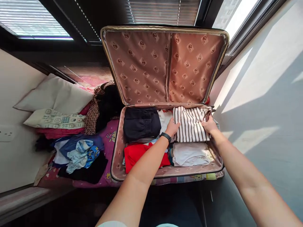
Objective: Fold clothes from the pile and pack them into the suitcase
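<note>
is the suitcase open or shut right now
The suitcase is open: its lid stands raised, patterned lining showing, and the left hand and right hand hold a striped garment inside.

Daylight from the window [239, 17] burns white past the far right corner of the suitcase [151, 67]. Hard-edged shadows slant across the right wall [262, 104]; below its near edge lies darkness. Focus looks sharp, with wide-angle stretching at the margins.

No readable txt; lid-lining [148, 50] logos [141, 44] too sm
</note>
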Tool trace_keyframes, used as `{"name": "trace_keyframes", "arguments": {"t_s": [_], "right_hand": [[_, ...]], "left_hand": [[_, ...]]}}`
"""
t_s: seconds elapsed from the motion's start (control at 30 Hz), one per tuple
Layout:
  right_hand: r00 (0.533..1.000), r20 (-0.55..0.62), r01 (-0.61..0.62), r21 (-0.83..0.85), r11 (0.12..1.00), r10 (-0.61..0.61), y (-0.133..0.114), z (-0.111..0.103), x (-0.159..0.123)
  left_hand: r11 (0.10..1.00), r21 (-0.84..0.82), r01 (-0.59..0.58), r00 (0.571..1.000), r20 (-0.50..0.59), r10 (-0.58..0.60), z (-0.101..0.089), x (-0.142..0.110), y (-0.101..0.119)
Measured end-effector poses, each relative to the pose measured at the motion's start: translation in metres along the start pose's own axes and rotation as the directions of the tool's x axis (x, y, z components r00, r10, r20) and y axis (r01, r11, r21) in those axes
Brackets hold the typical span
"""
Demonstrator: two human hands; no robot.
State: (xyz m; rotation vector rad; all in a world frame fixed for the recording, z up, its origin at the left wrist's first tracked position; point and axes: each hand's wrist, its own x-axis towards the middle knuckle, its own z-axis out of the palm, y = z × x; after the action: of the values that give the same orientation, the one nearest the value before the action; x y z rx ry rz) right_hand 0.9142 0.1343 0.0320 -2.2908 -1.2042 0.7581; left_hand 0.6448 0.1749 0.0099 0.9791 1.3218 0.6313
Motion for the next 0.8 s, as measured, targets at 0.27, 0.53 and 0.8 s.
{"name": "trace_keyframes", "arguments": {"t_s": [0.27, 0.53, 0.8], "right_hand": [[0.922, -0.095, 0.315, -0.380, 0.869, -0.376, -0.003, 0.049, -0.028], [0.948, 0.076, 0.317, -0.314, 0.895, -0.309, 0.034, 0.075, 0.020], [0.945, 0.031, 0.311, -0.386, 0.868, -0.325, 0.054, 0.099, 0.030]], "left_hand": [[0.687, 0.653, -0.319, 0.910, 0.008, 0.414, 0.027, -0.011, -0.034], [0.247, 0.820, -0.517, 0.823, 0.396, 0.407, 0.054, 0.000, -0.052], [0.279, 0.821, -0.499, 0.847, 0.392, 0.360, 0.058, 0.018, -0.072]]}}
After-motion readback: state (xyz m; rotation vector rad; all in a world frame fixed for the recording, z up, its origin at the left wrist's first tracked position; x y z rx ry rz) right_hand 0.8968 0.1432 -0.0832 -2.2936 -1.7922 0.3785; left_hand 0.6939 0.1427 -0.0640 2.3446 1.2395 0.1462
